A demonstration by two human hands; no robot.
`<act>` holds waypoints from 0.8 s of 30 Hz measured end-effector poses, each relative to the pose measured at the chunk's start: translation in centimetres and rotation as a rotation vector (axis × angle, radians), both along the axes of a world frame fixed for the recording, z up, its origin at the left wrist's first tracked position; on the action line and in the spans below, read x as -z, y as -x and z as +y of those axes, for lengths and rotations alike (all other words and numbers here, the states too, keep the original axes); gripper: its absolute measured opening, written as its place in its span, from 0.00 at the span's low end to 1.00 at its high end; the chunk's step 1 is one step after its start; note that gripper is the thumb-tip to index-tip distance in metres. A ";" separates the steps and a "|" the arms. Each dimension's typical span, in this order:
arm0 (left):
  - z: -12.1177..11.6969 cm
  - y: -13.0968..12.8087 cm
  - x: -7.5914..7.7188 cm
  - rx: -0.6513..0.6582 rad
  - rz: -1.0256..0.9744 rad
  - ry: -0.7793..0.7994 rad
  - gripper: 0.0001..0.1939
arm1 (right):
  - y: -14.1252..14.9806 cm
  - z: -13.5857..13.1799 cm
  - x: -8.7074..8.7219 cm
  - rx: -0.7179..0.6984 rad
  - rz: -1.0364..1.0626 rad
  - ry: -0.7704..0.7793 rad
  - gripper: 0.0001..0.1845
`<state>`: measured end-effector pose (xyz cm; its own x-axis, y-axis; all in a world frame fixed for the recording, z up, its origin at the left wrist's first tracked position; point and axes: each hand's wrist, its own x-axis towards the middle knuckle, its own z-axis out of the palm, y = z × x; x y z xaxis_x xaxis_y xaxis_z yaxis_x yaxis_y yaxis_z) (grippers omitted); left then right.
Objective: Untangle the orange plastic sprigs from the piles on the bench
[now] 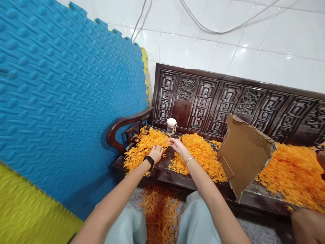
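On the left end of a dark wooden bench lies a heap of thin, branching orange strands that look like cordyceps mushrooms. My left hand, below a black wristband, rests on the heap's right side with its fingers stretched out. Opposite it, my right hand wears a silver bangle above the wrist. Its fingers reach leftward to the heap's edge, apart from the thumb; nothing held shows clearly. Just right of it spreads a second orange heap.
A lidded clear cup stands behind my hands. Cardboard leans upright between the second heap and a larger orange heap. Another person's arm enters at right. Blue foam mats line the left. Orange strands lie between my knees.
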<state>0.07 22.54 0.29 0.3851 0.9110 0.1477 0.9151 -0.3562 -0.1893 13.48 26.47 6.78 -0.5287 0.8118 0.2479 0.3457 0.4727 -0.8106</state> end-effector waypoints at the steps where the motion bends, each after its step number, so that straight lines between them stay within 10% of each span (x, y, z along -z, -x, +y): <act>1: 0.3 -0.3 0.2 0.009 0.000 -0.010 0.24 | 0.2 0.4 0.0 0.046 0.109 0.075 0.18; 11: 3.0 -0.4 1.3 -0.215 -0.038 -0.044 0.32 | 3.7 1.1 -4.6 -0.062 0.658 0.288 0.15; 24: 5.8 2.7 -0.5 -0.461 -0.194 -0.188 0.30 | 3.4 1.6 -8.7 -0.091 0.964 0.199 0.09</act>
